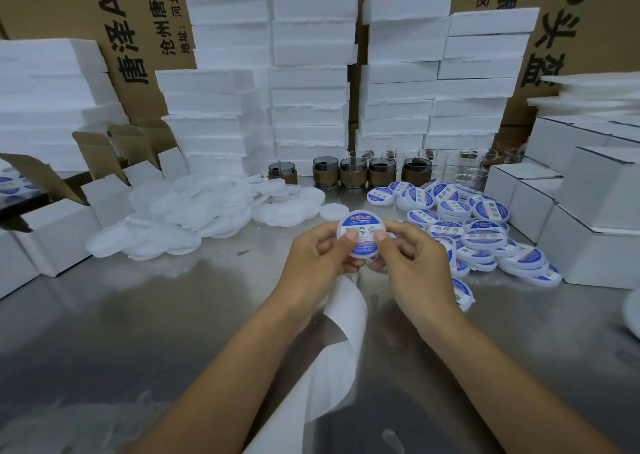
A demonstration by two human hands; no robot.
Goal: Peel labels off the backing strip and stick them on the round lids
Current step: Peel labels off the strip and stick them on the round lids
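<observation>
The fingers [350, 238] of the left hand [317, 251] and right hand [414, 254] are gripping one round lid [363, 247] between them, thumbs pressing its label [362, 229]. Uneven pressure is risking a bubble or lifted edge. Below the fingers the backing strip [343, 332] is dangling, seemingly pinched by the left hand; it could slip and snag. Blank lids [180, 218] are lying left of the fingers, labelled lids [485, 232] right, on the tabletop [156, 315].

free: table [138, 315] front-left | blocked: plain lids [180, 218] left, labelled lids [485, 232] right, jars [353, 173] behind
</observation>
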